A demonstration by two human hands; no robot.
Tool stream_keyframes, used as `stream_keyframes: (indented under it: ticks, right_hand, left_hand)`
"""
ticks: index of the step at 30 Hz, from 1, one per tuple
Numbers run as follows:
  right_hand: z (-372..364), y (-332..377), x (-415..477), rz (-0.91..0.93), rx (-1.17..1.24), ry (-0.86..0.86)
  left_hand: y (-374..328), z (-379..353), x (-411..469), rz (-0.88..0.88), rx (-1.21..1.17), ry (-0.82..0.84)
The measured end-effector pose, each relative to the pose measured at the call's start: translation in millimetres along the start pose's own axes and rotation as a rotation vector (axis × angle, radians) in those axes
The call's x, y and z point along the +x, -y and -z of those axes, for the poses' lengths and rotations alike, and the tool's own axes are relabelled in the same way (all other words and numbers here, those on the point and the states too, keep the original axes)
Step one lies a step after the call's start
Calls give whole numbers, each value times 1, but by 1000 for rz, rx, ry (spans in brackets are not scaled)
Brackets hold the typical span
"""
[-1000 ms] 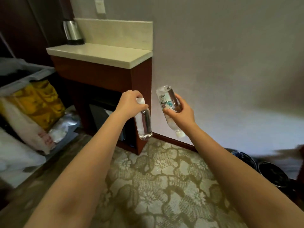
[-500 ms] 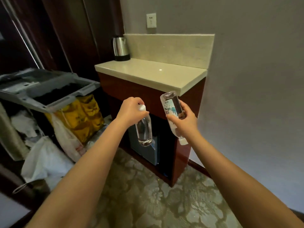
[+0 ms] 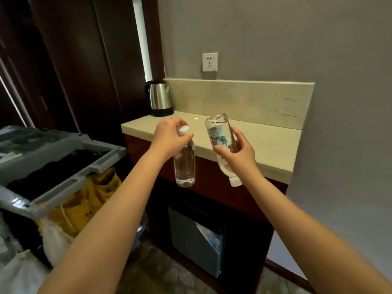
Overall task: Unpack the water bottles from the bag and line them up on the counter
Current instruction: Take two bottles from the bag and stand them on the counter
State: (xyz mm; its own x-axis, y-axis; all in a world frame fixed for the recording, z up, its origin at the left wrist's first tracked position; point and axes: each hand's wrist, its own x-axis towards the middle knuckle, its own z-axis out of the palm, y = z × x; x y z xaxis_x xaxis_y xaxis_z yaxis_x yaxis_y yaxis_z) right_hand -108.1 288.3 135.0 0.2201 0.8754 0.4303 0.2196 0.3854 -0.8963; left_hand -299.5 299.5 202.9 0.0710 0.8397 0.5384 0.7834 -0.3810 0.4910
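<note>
Surface [image 3: 265,145] had kettle [image 3: 159,98] in back corner, no bottles yet. Left hand [image 3: 169,139] hung clear bottle [image 3: 184,166] by white cap, fingers [image 3: 169,128] curled round top, base down, ready to stand, I think. Right hand [image 3: 237,153] clamped round labelled bottle [image 3: 220,136], cap down; it needed flip first, I guess. Yellow bag [image 3: 84,198] half hidden by grey cart frame [image 3: 101,162]; I could not see inside.

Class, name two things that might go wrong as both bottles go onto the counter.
1. The right hand holds the labelled bottle cap-down; flipping it one-handed may drop it.
2. The left hand grips the clear bottle by its cap, hanging before the counter edge; it might bump that.
</note>
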Motion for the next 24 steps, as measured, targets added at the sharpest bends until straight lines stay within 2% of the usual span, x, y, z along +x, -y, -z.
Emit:
stream_keyframes:
  ticks: [6,14,18,24]
  right_hand:
    - [-29,-4,77,36,-110,-142]
    - [-16,-40,171,56,-188,-244]
    - [-8,-62,226,18,-212,-283]
    - [1,-93,275,-98,-399,-319]
  left_hand:
    - [24,-6,97,-111,-126,-66]
    - [21,-68,210,-212,-198,-66]
    - [13,-104,265,-216,-184,-38]
    - [6,-155,320,-220,-192,46]
